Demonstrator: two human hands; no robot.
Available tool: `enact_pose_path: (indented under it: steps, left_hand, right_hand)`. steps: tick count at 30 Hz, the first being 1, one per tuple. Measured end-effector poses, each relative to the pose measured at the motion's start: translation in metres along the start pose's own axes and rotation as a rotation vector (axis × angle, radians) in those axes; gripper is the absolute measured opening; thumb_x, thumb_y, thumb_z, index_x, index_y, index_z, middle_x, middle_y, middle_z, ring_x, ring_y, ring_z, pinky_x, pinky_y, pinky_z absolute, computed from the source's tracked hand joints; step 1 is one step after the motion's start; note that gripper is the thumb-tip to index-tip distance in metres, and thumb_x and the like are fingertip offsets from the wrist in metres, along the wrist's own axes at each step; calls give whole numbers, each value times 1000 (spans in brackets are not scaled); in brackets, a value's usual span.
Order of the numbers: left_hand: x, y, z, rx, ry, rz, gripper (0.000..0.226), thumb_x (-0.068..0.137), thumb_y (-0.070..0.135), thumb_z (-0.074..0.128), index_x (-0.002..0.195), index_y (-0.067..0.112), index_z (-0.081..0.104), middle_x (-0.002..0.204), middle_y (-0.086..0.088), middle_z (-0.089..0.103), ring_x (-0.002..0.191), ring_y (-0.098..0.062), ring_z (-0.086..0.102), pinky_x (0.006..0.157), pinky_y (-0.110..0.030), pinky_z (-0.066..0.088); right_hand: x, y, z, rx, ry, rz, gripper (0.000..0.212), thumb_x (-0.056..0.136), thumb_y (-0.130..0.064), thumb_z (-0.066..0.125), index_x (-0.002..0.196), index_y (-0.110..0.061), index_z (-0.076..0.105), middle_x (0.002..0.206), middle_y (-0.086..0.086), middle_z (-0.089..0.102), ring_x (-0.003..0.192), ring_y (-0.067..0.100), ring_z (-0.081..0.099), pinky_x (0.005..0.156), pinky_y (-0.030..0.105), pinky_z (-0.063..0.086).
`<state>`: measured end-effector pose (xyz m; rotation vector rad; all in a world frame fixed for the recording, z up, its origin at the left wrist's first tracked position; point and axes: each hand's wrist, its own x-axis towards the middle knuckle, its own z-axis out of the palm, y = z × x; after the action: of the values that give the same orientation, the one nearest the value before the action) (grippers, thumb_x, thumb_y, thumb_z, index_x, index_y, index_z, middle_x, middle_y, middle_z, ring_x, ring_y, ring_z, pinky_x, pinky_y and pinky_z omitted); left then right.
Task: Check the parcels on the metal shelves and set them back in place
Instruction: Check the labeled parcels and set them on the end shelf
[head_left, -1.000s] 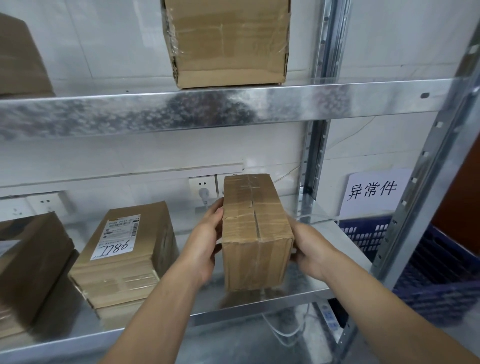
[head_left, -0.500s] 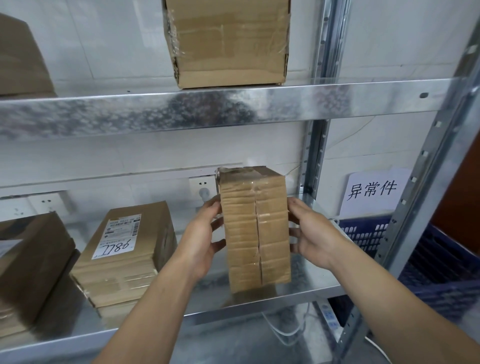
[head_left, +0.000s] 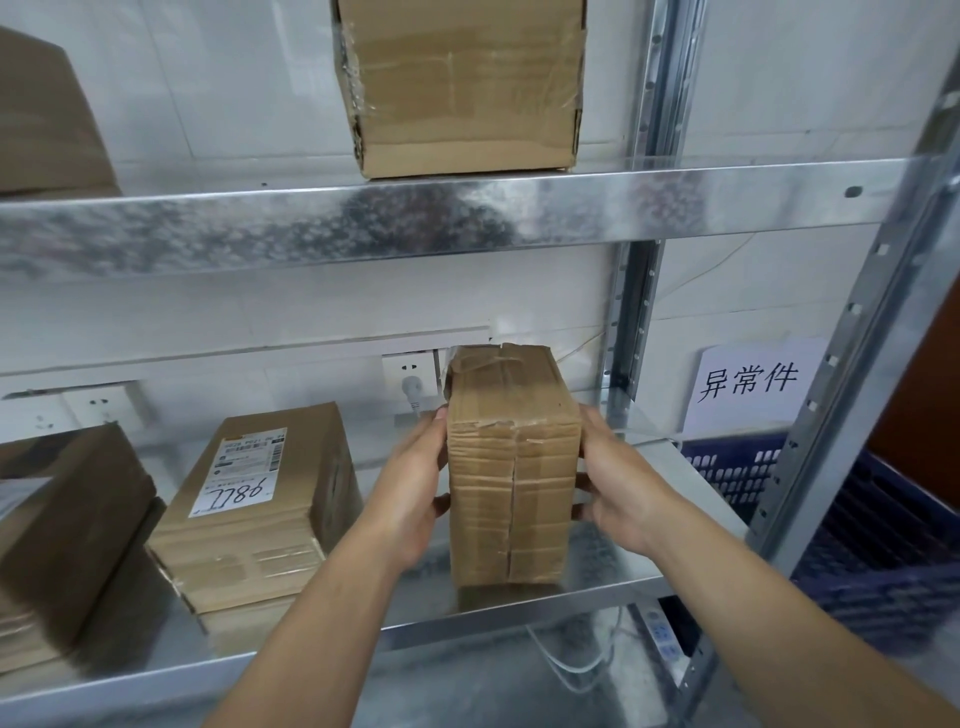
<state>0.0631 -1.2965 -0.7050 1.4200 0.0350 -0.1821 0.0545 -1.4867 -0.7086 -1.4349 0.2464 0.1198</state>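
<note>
Both hands, left hand (head_left: 410, 499) and right hand (head_left: 618, 493), clamp upright taped parcel (head_left: 511, 483) by its sides on lower shelf (head_left: 519, 605), likely light, stiff cardboard

both hands (head_left: 415, 499) gripping upright parcel (head_left: 511, 467), shelf (head_left: 649, 577)

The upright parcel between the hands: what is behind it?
Behind the upright parcel, held by the left hand and right hand, a white wall socket with a plug shows at its left edge. Anything directly behind the cardboard is covered.

Both arms reach forward, left hand (head_left: 410, 499) and right hand (head_left: 618, 488) gripping opposite sides, fingers curled.
</note>
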Motion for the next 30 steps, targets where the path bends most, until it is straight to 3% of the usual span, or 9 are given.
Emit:
enact_pose_path:
  steps: [2, 4, 8, 11, 16, 20, 25, 27, 30]
  left_hand:
    - [2, 0, -4, 65, 9, 20, 41, 101, 56, 51, 138, 42, 60, 139, 16, 61, 136, -12, 48, 118, -52, 33]
    - [5, 3, -6, 126, 26, 45, 42, 101, 54, 50, 141, 42, 57, 140, 14, 60, 134, -13, 50, 115, -46, 36]
    - [6, 10, -8, 66, 33, 80, 34, 106, 41, 46, 135, 30, 61, 116, 6, 73, 111, -18, 65, 92, -39, 49]
    - [3, 12, -9, -11, 41, 89, 32, 108, 38, 43, 130, 25, 61, 111, 4, 69, 98, -18, 67, 82, -34, 49]
    - [3, 13, -9, -101, 71, 68, 35, 107, 47, 43, 120, 22, 64, 109, 3, 71, 102, -24, 67, 83, -39, 53]
    - [1, 12, -5, -154, 51, 21, 41, 105, 50, 45, 126, 20, 65, 116, -4, 76, 110, -24, 71, 103, -46, 51]
    - [-4, 10, 1, -146, 54, 47, 30, 106, 39, 48, 125, 26, 67, 113, 3, 77, 114, -19, 68, 97, -39, 53]
    - [-4, 8, 2, -143, 50, 40, 30, 106, 38, 49, 128, 26, 65, 114, 4, 76, 115, -18, 68, 93, -38, 54]
    - [-7, 5, 3, -149, 47, 20, 30, 106, 36, 50, 129, 24, 64, 114, 2, 77, 112, -18, 70, 91, -36, 54]
  right_hand:
    - [-1, -3, -4, -36, 6, 27, 27, 101, -62, 50, 119, -46, 65, 114, -4, 72, 113, 22, 64, 100, 52, 53]
    - [-1, -8, -8, -16, -5, 41, 23, 103, -57, 50, 112, -45, 68, 106, -4, 70, 107, 23, 63, 92, 47, 54]
    - [0, -16, -13, 96, -20, 27, 27, 107, -44, 48, 104, -33, 72, 80, -4, 75, 90, 26, 68, 91, 51, 55]
    - [0, -20, -14, 135, -16, 2, 30, 108, -45, 46, 104, -25, 68, 77, -2, 75, 84, 25, 69, 81, 46, 57]
    - [-1, -21, -9, 195, -2, -28, 37, 107, -50, 42, 102, -23, 67, 83, -2, 75, 82, 24, 67, 76, 41, 54]
    - [-2, -20, -6, 202, 13, -51, 38, 107, -51, 42, 101, -21, 66, 83, 0, 71, 77, 21, 66, 68, 36, 50]
    - [-5, -19, -2, 143, -7, -88, 35, 106, -50, 44, 95, -24, 65, 64, -8, 67, 71, 17, 62, 69, 33, 49]
    - [-6, -17, -1, 116, -12, -98, 33, 105, -52, 47, 98, -25, 65, 73, -6, 68, 73, 17, 62, 70, 33, 50]
    - [-6, -9, 1, 102, -18, -94, 29, 102, -54, 53, 106, -28, 65, 101, 2, 72, 87, 21, 68, 74, 35, 54]
